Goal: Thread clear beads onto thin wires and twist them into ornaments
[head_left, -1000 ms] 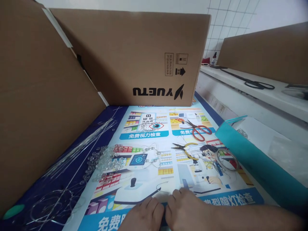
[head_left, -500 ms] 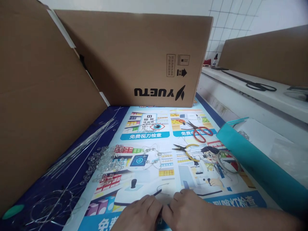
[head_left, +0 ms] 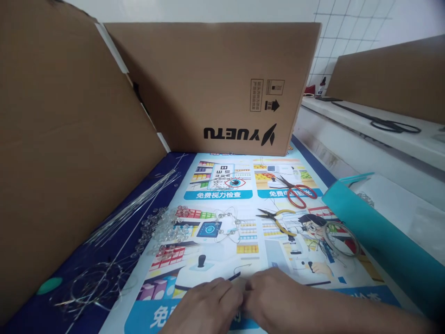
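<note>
At the bottom middle, my left hand (head_left: 212, 304) and my right hand (head_left: 269, 297) meet over the printed sheet (head_left: 222, 250). Fingers on both are curled in and pressed together at the tips, closed on something small that they hide. Just beyond the fingertips shows a thin bent wire end (head_left: 243, 266); whether it runs into my grip I cannot tell. Farther out lies a wire loop with clear beads (head_left: 228, 227). Yellow-handled pliers (head_left: 278, 221) and red-handled scissors (head_left: 299, 192) rest beyond my right hand.
Clear beads (head_left: 163, 229) are heaped at left, beside straight wires (head_left: 135, 206) and a tangled wire coil (head_left: 97, 283). A roll of wire (head_left: 342, 239) lies near a teal box (head_left: 378, 232) at right. Cardboard panels (head_left: 208, 83) stand behind and left. Black scissors (head_left: 389, 125) lie on a ledge.
The whole view has shifted, so things on the table appear farther right. My right hand has turned a little and its fingers are tucked closer against the left; both stay together.
</note>
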### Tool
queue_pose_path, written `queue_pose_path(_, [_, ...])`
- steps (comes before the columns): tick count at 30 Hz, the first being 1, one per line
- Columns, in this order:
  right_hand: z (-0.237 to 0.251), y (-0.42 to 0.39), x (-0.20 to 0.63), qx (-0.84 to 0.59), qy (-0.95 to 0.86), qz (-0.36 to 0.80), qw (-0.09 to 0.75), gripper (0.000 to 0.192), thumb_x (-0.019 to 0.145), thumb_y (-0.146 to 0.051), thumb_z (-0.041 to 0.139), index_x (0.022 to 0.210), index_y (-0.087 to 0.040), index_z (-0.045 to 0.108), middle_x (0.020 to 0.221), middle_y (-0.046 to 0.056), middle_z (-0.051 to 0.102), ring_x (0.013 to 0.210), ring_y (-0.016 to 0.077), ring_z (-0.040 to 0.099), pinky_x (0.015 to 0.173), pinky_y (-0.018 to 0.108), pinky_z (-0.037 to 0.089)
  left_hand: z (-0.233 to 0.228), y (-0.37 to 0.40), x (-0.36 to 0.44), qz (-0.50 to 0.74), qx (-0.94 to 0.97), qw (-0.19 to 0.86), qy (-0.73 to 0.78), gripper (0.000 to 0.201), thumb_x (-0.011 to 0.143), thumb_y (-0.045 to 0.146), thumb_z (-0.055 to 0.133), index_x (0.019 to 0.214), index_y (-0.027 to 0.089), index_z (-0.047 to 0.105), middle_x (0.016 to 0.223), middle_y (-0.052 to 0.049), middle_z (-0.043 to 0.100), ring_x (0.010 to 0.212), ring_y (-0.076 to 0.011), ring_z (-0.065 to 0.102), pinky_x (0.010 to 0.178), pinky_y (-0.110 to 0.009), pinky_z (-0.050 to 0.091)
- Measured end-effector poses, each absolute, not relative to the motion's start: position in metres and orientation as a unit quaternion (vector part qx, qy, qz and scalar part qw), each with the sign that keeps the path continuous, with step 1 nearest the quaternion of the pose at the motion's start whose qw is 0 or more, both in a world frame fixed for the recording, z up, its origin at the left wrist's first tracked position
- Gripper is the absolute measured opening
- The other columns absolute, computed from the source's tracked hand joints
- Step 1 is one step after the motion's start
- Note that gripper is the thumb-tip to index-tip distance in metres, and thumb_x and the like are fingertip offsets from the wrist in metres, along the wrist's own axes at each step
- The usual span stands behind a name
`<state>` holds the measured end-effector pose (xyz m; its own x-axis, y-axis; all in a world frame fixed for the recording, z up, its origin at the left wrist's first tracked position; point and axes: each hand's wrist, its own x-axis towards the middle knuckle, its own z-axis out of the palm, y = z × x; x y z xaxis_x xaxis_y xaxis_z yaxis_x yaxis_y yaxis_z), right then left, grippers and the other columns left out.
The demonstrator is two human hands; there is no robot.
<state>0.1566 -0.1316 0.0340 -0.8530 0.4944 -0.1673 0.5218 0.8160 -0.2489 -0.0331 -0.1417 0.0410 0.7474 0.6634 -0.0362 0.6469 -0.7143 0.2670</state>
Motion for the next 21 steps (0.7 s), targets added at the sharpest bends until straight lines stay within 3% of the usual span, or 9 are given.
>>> queue_pose_path(4, [0.046, -0.126, 0.152, 0.244, 0.949, -0.193, 0.056, 0.018, 0.084, -0.020, 0.045, 0.075, -0.018, 0.061, 0.079, -0.002, 0.067, 0.069, 0.0120, 0.057, 0.053, 0.023, 0.033, 0.057, -0.136, -0.040, 0.037, 0.913, 0.140, 0.381, 0.014, 0.081, 0.011, 0.047, 0.075, 0.021, 0.056, 0.074, -0.001, 0.063, 0.066, -0.0157, 0.059, 0.058, -0.024, 0.044])
queue_pose_path(8, [0.053, -0.123, 0.149, 0.263, 0.937, -0.226, 0.036, 0.019, 0.086, -0.022, 0.044, 0.076, -0.018, 0.060, 0.075, -0.003, 0.065, 0.068, 0.0097, 0.057, 0.060, 0.018, 0.038, 0.067, -0.112, -0.082, 0.073, 0.881, 0.065, 0.462, 0.021, 0.087, 0.016, 0.040, 0.083, 0.021, 0.060, 0.079, -0.002, 0.064, 0.072, -0.0169, 0.059, 0.066, -0.027, 0.044])
queue_pose_path(12, [0.038, -0.123, 0.148, 0.256, 0.944, -0.208, 0.020, 0.020, 0.086, -0.023, 0.044, 0.074, -0.020, 0.060, 0.073, -0.003, 0.065, 0.065, 0.0104, 0.057, 0.058, 0.019, 0.038, 0.071, -0.061, -0.155, 0.060, 0.782, 0.006, 0.620, 0.023, 0.090, 0.029, 0.039, 0.100, 0.024, 0.059, 0.102, -0.002, 0.063, 0.090, -0.0192, 0.058, 0.078, -0.029, 0.044])
queue_pose_path(17, [0.012, -0.123, 0.150, 0.262, 0.942, -0.206, 0.026, 0.014, 0.084, -0.025, 0.050, 0.078, -0.022, 0.062, 0.074, -0.003, 0.065, 0.065, 0.0115, 0.058, 0.056, 0.020, 0.041, 0.068, 0.008, -0.217, -0.009, 0.734, 0.023, 0.679, 0.018, 0.089, 0.026, 0.045, 0.093, 0.020, 0.062, 0.099, -0.003, 0.063, 0.088, -0.0174, 0.059, 0.080, -0.030, 0.046])
queue_pose_path(21, [0.011, -0.123, 0.157, 0.291, 0.935, -0.202, -0.001, 0.019, 0.088, -0.032, 0.049, 0.100, -0.021, 0.058, 0.101, 0.004, 0.060, 0.084, 0.0155, 0.058, 0.073, 0.031, 0.049, 0.058, 0.042, -0.224, -0.037, 0.718, 0.027, 0.695, 0.025, 0.088, 0.029, 0.052, 0.109, 0.016, 0.055, 0.110, -0.007, 0.058, 0.092, -0.0193, 0.059, 0.078, -0.039, 0.049])
